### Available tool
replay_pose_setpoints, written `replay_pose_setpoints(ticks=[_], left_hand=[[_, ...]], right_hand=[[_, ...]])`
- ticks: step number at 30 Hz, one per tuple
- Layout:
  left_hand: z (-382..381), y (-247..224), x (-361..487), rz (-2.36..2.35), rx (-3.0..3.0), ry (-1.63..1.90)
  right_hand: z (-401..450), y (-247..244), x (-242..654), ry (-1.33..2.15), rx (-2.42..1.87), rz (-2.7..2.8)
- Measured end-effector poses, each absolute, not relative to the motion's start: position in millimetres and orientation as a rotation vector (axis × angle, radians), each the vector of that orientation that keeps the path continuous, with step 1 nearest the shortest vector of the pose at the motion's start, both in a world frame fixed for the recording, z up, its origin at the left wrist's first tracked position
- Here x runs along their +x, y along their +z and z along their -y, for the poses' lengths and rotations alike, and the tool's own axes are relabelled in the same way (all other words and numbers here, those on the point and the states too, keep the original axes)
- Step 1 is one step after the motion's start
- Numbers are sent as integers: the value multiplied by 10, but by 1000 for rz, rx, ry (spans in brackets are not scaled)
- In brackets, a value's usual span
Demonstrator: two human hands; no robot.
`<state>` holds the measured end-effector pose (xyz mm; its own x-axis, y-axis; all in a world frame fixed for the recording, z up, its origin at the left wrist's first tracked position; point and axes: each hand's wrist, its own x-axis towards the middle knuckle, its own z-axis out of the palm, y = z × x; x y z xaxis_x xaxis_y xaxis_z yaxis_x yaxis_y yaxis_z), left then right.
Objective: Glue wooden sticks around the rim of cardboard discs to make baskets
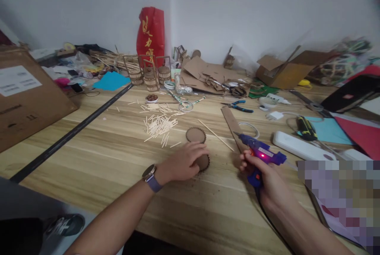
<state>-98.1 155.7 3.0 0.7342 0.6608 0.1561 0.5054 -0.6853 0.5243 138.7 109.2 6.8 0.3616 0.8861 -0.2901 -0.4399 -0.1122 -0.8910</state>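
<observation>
My right hand [261, 172] is closed round the handle of a blue glue gun [264, 150] with a glowing red light, its nozzle pointing left and away from me. My left hand [184, 161], with a watch on the wrist, grips the edge of a round cardboard disc [203, 162] with a dark beaded-looking rim, and covers part of it. A second such disc [196, 134] lies just beyond, close to my fingertips. Behind these is a loose pile of short wooden sticks [160, 125], and one longer stick [216, 135] lies to the right.
Small woven-looking baskets [151, 79] with tall handles stand at the back by a red bag [150, 35]. Blue-handled pliers [239, 106], a cardboard strip [231, 126] and a white power strip [303, 146] lie rightward. A large cardboard box [29, 101] stands left.
</observation>
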Motion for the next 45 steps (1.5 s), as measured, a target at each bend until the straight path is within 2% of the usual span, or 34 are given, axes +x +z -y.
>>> replay_pose_setpoints(ticks=[4,10,15,23,32,41,45], left_hand=[[-1535,99,-904,-1217,2462,599],[-1465,-46,-792,-1252,2712,233],[-1484,-127,-764,-1278,2687,137],[-1558,-114,-703,-1240,2672,187],[-1666,-146,-590,-1237,2707,253],[-1840,-163,-621,-1225,2745,253],[-1853,-102,-651,-1166,2777,418]], right_hand=[[-1196,71,1383,1135,-1185,348],[-1317,20,1432,1100,-1201,309],[-1358,-5,1524,1014,-1209,330],[-1493,-11,1783,879,-1191,405],[-1524,-34,1576,1028,-1152,409],[-1488,-76,1493,1004,-1136,454],[-1459,-90,1498,1002,-1123,469]])
